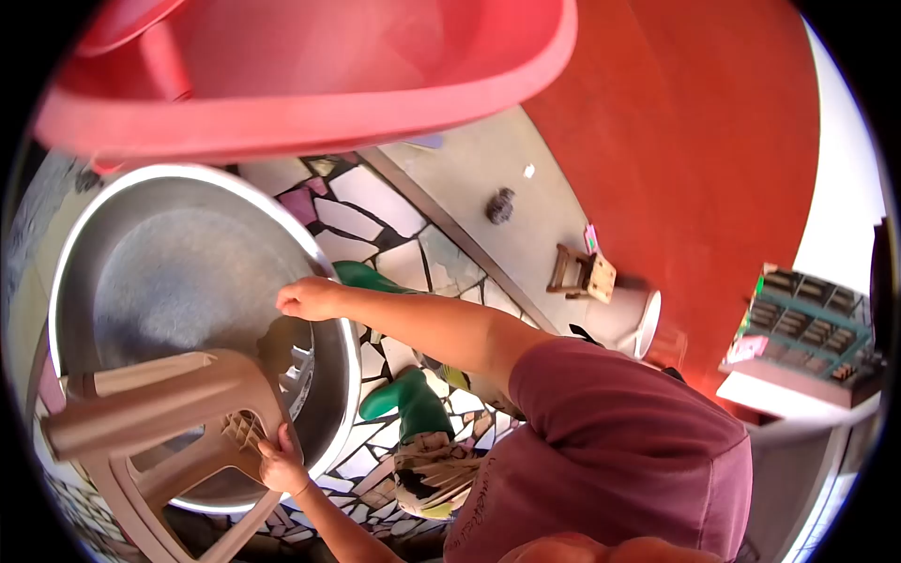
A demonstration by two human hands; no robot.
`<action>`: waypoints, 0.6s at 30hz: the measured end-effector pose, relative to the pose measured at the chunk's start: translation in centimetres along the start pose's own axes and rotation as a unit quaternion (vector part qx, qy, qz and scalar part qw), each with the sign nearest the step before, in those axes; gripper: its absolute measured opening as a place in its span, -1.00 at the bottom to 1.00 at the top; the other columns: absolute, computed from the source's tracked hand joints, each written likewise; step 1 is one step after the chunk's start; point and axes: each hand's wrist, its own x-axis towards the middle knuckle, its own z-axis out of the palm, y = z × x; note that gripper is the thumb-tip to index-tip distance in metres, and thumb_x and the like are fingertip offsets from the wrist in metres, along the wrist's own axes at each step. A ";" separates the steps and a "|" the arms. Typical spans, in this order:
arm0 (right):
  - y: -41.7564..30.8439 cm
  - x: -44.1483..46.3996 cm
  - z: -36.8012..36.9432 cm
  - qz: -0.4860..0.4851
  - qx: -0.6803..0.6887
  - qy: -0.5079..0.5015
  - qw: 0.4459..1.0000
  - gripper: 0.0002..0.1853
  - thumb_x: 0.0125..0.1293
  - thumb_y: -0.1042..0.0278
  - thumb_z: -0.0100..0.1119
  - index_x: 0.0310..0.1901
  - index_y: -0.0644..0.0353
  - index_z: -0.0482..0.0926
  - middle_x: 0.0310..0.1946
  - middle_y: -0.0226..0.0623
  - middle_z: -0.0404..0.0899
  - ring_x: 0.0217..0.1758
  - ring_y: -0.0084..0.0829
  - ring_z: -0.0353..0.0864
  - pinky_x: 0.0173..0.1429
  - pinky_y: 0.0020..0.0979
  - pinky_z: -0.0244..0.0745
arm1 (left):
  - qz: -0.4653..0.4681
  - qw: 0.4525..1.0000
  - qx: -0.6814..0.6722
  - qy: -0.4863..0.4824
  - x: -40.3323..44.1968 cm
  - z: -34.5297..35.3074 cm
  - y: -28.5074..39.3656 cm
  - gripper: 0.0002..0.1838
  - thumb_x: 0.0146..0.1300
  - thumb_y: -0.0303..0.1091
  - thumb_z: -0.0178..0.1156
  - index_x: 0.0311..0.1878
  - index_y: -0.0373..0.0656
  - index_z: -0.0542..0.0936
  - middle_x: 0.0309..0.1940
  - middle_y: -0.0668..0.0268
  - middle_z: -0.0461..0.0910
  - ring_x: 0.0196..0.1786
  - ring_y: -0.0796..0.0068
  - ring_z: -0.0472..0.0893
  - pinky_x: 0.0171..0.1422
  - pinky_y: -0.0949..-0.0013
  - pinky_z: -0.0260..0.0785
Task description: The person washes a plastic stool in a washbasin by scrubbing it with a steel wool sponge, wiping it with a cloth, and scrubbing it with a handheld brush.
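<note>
My left hand (283, 462) is closed around the edge of a beige plastic chair (211, 399), beside its lattice part. The chair tilts over the near side of a large round metal basin (188, 244), covering part of it. My right hand (308, 298) is curled into a fist above the basin's rim, with nothing visible in its fingers. Under that hand, inside the basin, are a brown patch and a pale shape that I cannot make out. A large pink-red plastic tub (310, 117) fills the top of the view, close to the camera.
My green boots (405, 399) stand on broken-tile flooring (371, 197). Past a floor ledge are a dark clump (499, 205), a small wooden stool (587, 272) and a white bucket (638, 324). A shelf unit (809, 319) stands at far right, beyond a red floor area (694, 122).
</note>
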 end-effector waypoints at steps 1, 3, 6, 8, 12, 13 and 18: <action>-1.1 -0.2 0.5 -0.017 0.079 0.023 0.996 -0.73 0.38 0.22 0.16 0.01 0.12 0.65 -0.13 -0.20 0.72 -0.03 -0.38 0.69 0.13 -0.29 0.53 | -0.007 1.000 0.020 -0.003 0.3 -0.6 -2.1 -0.41 0.20 0.43 0.13 -0.44 0.04 0.46 -0.75 0.28 0.54 -0.70 0.21 0.58 -0.64 0.19 0.37; 3.5 -4.1 -7.3 0.028 0.238 0.067 0.969 -0.79 0.41 0.34 0.11 0.00 0.15 0.64 -0.26 -0.33 0.74 -0.25 -0.49 0.70 -0.11 -0.42 0.59 | -0.014 1.000 -0.006 0.017 1.8 2.2 5.3 -0.39 0.20 0.42 0.13 -0.55 0.03 0.39 -0.76 0.30 0.52 -0.71 0.19 0.55 -0.64 0.17 0.35; 10.8 -6.7 -8.8 0.011 0.211 0.279 0.937 -0.76 0.35 0.35 0.18 0.01 0.16 0.63 -0.18 -0.30 0.70 -0.13 -0.52 0.65 -0.05 -0.40 0.53 | -0.047 0.999 0.003 0.015 1.6 1.1 2.8 -0.41 0.16 0.41 0.19 -0.56 0.06 0.43 -0.77 0.32 0.51 -0.70 0.19 0.56 -0.64 0.16 0.36; 20.3 -10.1 -13.0 0.073 -0.069 0.415 0.904 -0.66 0.37 0.23 0.14 0.08 0.23 0.56 -0.12 -0.28 0.67 -0.07 -0.36 0.62 0.08 -0.30 0.50 | -0.060 0.998 0.027 0.025 1.9 0.0 2.4 -0.44 0.13 0.38 0.24 -0.57 0.08 0.45 -0.76 0.34 0.51 -0.70 0.21 0.56 -0.63 0.17 0.37; 36.6 -20.0 -21.7 0.346 -0.241 0.495 0.759 -0.29 0.37 -0.21 0.06 0.35 0.19 0.36 0.15 -0.09 0.58 0.26 -0.06 0.52 0.33 -0.14 0.40 | -0.008 0.994 -0.012 0.111 5.6 -1.8 3.1 -0.48 0.16 0.23 0.32 -0.56 0.03 0.40 -0.76 0.39 0.47 -0.71 0.30 0.51 -0.59 0.26 0.35; 42.1 -19.3 -24.2 0.424 -0.215 0.447 0.758 -0.11 0.23 -0.29 0.19 0.48 0.04 0.21 0.36 -0.03 0.39 0.44 -0.01 0.30 0.52 -0.12 0.16 | -0.001 0.988 -0.055 0.144 6.7 0.2 3.5 -0.48 0.16 0.21 0.32 -0.56 0.03 0.37 -0.77 0.40 0.44 -0.71 0.33 0.49 -0.58 0.28 0.33; 61.0 -19.7 -21.6 0.407 -0.092 0.467 0.780 -0.28 0.09 -0.17 0.39 0.30 -0.22 0.42 0.13 -0.29 0.50 0.10 -0.07 0.52 -0.28 0.06 0.58 | 0.033 0.980 -0.010 0.194 6.0 2.1 1.3 -0.50 0.13 0.17 0.33 -0.55 0.04 0.32 -0.76 0.45 0.35 -0.70 0.41 0.43 -0.56 0.33 0.29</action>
